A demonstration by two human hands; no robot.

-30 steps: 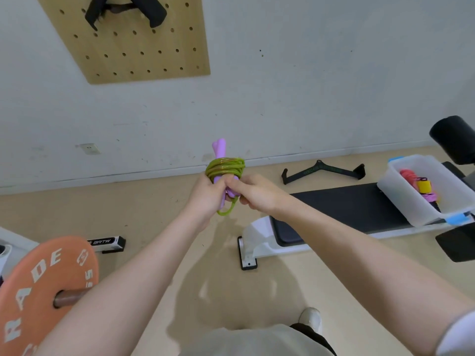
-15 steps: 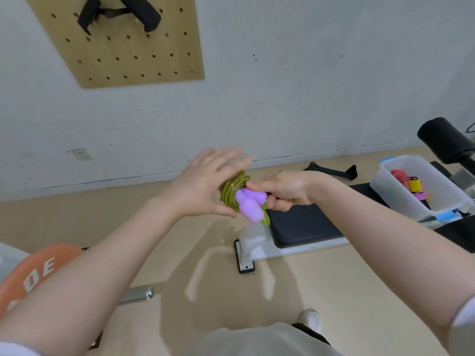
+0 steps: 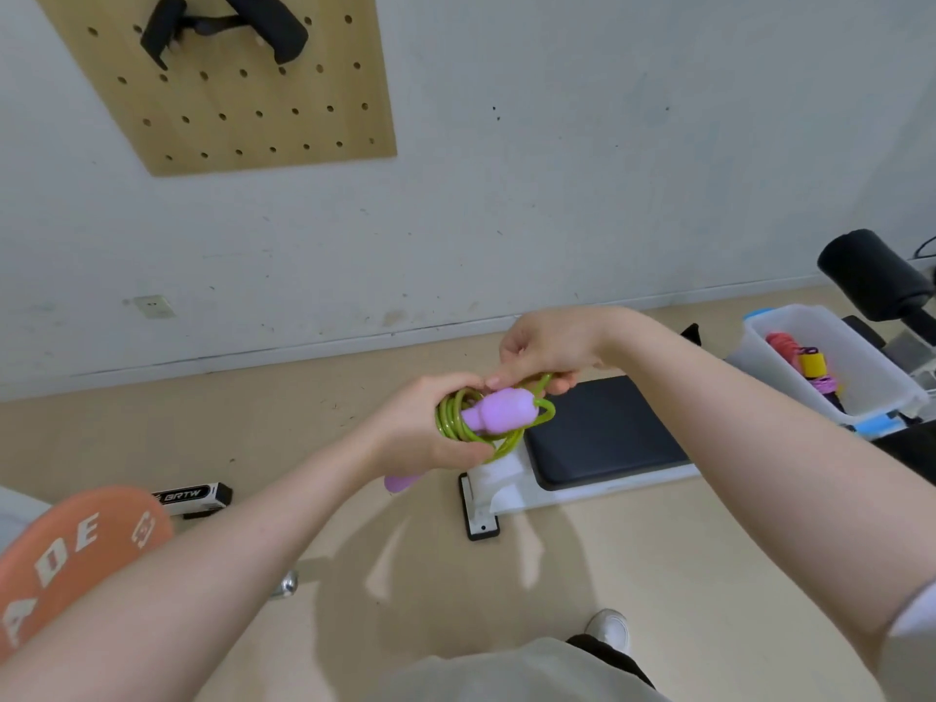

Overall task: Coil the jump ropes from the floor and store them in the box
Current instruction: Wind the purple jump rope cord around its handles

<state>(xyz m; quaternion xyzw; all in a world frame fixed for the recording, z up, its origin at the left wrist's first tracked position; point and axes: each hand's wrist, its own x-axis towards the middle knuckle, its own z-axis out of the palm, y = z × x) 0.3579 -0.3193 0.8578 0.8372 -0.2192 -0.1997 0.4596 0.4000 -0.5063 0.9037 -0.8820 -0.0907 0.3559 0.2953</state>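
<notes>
The bench (image 3: pixel 602 433) sits at three o'clock, carrying the box (image 3: pixel 876 382), which already holds coiled ropes in red, yellow and pink. At centre the left hand (image 3: pixel 420 428) grips the green jump rope (image 3: pixel 456 423), wound around its purple handles (image 3: pixel 499 410). The right hand (image 3: pixel 547 347) pinches a last loop between its fingers (image 3: pixel 559 385). Coiling looks nearly finished; boxing it remains.

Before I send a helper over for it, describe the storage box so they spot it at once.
Find the black padded bench along the white wall. At its right end, below the black roller pad, sits the box: a translucent white tub with blue clips. Nothing else there holds coiled ropes, red and pink ones, plus a yellow piece.
</notes>
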